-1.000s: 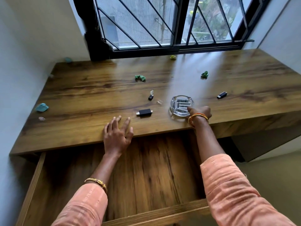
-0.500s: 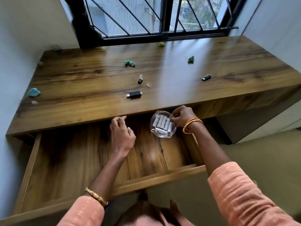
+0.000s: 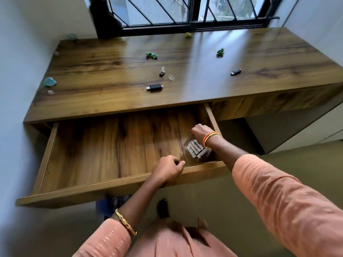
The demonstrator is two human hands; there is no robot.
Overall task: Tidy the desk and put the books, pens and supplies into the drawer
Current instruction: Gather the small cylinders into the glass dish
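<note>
The wooden drawer (image 3: pixel 78 151) stands pulled out under the desk (image 3: pixel 185 93). A clear glass dish (image 3: pixel 196 151) holding several small white cylinders sits low in the drawer's front right corner. My right hand (image 3: pixel 201 131) grips the dish's far rim from above. My left hand (image 3: pixel 169 168) hovers at the drawer's front edge with its fingers curled and nothing in it. On the desk lie a black adapter (image 3: pixel 154 87), a small black stick with a clear cap (image 3: pixel 162 72) and a black USB stick (image 3: pixel 236 71).
Crumpled paper bits lie on the desk: green ones (image 3: pixel 151 55) (image 3: pixel 220 52), a yellow one (image 3: pixel 188 35) by the window, a teal one (image 3: pixel 50 82) at the left edge. A barred window stands behind. Walls close in left and right.
My right hand carried the glass dish off the desk and down into the drawer's front right corner. My left hand left the desk edge and drew back to the drawer front, fingers curling.
</note>
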